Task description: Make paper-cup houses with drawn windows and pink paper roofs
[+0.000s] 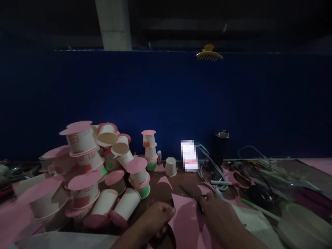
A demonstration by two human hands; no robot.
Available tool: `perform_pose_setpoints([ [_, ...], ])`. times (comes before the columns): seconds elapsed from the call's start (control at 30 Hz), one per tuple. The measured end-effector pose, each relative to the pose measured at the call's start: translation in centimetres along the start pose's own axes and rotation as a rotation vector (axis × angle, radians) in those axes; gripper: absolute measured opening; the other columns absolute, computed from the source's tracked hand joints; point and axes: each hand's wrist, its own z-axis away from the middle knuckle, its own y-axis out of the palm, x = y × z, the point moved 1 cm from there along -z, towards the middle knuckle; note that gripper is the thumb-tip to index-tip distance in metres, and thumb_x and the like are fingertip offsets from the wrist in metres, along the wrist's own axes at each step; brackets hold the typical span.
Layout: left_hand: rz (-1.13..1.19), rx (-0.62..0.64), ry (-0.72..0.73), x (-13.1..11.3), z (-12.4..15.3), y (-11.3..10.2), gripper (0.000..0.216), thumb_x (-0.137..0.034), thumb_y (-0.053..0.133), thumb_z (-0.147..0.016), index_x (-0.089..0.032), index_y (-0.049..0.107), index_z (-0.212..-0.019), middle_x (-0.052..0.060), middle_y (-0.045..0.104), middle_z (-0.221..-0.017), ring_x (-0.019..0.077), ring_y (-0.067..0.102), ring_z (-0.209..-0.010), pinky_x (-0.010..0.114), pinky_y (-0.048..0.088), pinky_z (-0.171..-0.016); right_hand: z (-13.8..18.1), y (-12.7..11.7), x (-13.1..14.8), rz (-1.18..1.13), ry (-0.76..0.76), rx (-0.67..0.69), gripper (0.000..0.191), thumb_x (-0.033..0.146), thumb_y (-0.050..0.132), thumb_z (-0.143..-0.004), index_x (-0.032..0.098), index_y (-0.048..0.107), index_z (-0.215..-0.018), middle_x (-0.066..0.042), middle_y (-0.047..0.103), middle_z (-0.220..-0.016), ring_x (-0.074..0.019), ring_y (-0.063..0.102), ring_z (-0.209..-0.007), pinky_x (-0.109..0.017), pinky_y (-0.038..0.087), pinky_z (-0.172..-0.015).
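My right hand is closed around dark-handled scissors; their blades point up and to the left over a sheet of pink paper. At the left edge of that sheet, my left hand is closed, thumb and finger pinching the paper. The sheet's upper edge is cut to a point. A curved pink scrap lies just beyond my left hand. Paper cups with pink disc tops and drawn windows are piled at left, one small stack standing apart. A plain white cup sits upside down behind the scrap.
A lit phone leans at the back beside a black flask and a pale coiled cable. At right are a green pen, a computer mouse and a bowl. A yellow hair clip hangs on the blue partition.
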Motion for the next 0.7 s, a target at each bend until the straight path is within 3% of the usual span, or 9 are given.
perform_pose_setpoints([
  [0.17, -0.002, -0.042, -0.051, 0.0, -0.2, 0.0, 0.046, -0.064, 0.060, -0.063, -0.019, 0.054, -0.073, -0.011, 0.036, -0.034, 0.0056, 0.027, -0.029, 0.019, 0.017, -0.034, 0.3, -0.5, 0.0, 0.002, -0.028, 0.024, 0.046, -0.004, 0.048, -0.070, 0.016, 0.066, -0.108, -0.019, 0.068, -0.105, -0.0342, 0.063, -0.097, -0.036, 0.048, -0.068],
  [0.33, -0.008, -0.064, -0.058, 0.2, -0.2, 0.0, 0.043, -0.057, 0.062, -0.063, -0.017, 0.059, -0.077, -0.011, 0.037, -0.035, 0.0054, 0.028, -0.029, 0.018, 0.019, -0.033, 0.2, -0.6, -0.6, -0.014, -0.029, 0.013, 0.041, -0.003, 0.050, -0.069, 0.016, 0.068, -0.100, -0.017, 0.072, -0.098, -0.0314, 0.065, -0.093, -0.033, 0.045, -0.068],
  [0.5, -0.017, -0.071, -0.065, 0.4, -0.4, 0.0, 0.038, -0.054, 0.062, -0.065, -0.018, 0.059, -0.075, -0.010, 0.038, -0.034, 0.0055, 0.029, -0.028, 0.018, 0.019, -0.033, -0.4, -0.5, -2.2, -0.074, -0.010, -0.019, 0.024, 0.017, 0.053, -0.076, 0.022, 0.071, -0.091, -0.011, 0.074, -0.088, -0.0298, 0.069, -0.079, -0.032, 0.042, -0.059],
  [0.6, -0.023, -0.077, -0.062, 0.4, -0.5, 0.0, 0.037, -0.053, 0.063, -0.066, -0.018, 0.058, -0.072, -0.010, 0.037, -0.032, 0.0055, 0.029, -0.028, 0.018, 0.019, -0.033, -0.9, -0.5, -2.9, -0.093, 0.026, -0.077, 0.029, 0.021, 0.047, -0.081, 0.023, 0.068, -0.101, -0.012, 0.072, -0.098, -0.0300, 0.069, -0.083, -0.033, 0.043, -0.061],
  [0.7, -0.013, -0.075, -0.062, 0.4, -0.5, 0.0, 0.039, -0.055, 0.063, -0.064, -0.018, 0.056, -0.073, -0.011, 0.036, -0.033, 0.0056, 0.028, -0.028, 0.018, 0.019, -0.033, -1.4, 0.1, -2.9, -0.114, 0.019, -0.103, 0.037, 0.015, 0.051, -0.075, 0.026, 0.064, -0.109, -0.010, 0.069, -0.110, -0.0284, 0.067, -0.092, -0.032, 0.043, -0.066],
])
